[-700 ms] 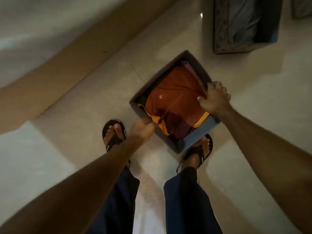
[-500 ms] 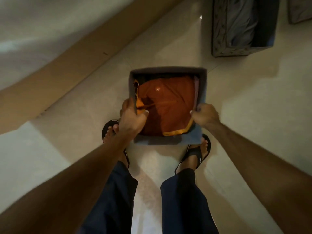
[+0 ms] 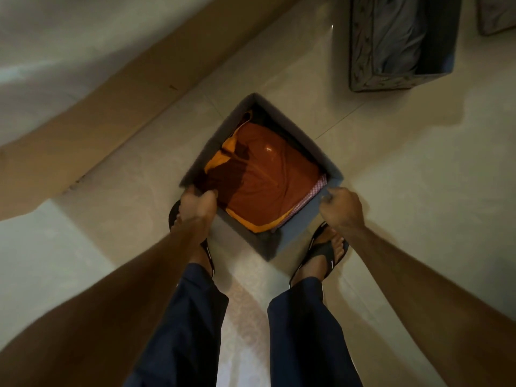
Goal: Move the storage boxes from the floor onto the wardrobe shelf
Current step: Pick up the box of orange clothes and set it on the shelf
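A grey fabric storage box (image 3: 303, 219) sits in front of my feet, turned corner-on like a diamond. Folded orange-brown cloth (image 3: 268, 177) with a yellow border fills it, and a strip of checked fabric shows at its right side. My left hand (image 3: 196, 203) grips the box's left corner rim. My right hand (image 3: 340, 208) is closed on the right corner rim. Whether the box rests on the floor or is lifted off it I cannot tell.
A second patterned grey box (image 3: 396, 43) holding grey cloth stands on the tiled floor at the top right, and the edge of a third box (image 3: 495, 15) shows beyond it. A brown skirting strip (image 3: 97, 127) and pale wall run along the left. My sandalled feet (image 3: 325, 252) flank the box.
The box has turned clockwise from square-on to corner-on. Both hands have shifted along its rim to opposite corners and still hold it.
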Motion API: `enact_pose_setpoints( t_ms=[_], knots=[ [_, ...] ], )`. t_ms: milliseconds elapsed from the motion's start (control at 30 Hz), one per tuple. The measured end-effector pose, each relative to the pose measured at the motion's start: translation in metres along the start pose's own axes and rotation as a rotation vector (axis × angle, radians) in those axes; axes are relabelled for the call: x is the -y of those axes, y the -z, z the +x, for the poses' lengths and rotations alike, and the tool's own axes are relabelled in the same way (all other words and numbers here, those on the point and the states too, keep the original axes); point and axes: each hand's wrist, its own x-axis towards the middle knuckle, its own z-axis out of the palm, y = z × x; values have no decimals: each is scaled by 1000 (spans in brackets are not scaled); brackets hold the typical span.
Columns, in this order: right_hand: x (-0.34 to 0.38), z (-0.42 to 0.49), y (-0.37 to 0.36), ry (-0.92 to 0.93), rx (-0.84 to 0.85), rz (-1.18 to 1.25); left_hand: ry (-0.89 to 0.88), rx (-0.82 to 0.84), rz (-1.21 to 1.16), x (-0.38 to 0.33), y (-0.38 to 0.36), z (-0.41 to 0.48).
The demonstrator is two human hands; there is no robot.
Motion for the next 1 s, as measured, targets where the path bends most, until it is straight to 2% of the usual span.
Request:
enact_pose_setpoints(
  t_ms=[67, 133, 233, 300, 400, 467, 533, 667, 767, 1000],
  knots=[
    [-11, -8, -5, 8, 109, -102, -175, 40, -68, -17, 0, -2],
    [-14, -13, -8, 58, 71, -235, -320, 106, -10, -28, 1, -1],
    [-6, -10, -6, 168, -216, -341, -295, 215, 139, -27, -1, -3],
    [5, -2, -2, 192, -277, -329, -179, 283, 286, -16, -4, 0],
    [17, 18, 3, 98, -61, -225, -100, 283, 446, -7, -7, 11],
    [25, 30, 6, 10, 113, -60, -147, 262, 452, -11, -9, 5],
    [28, 35, 6, -21, 157, 72, -239, 248, 479, -14, -13, 3],
    [20, 17, 11, 99, -30, 28, -431, 182, 586, -24, -5, -15],
    [8, -6, 23, 131, -91, 9, -580, 169, 692, -42, 8, -38],
    [-5, -127, 96, -12, -250, 131, -755, 262, 773, -91, 56, -168]
  ],
)
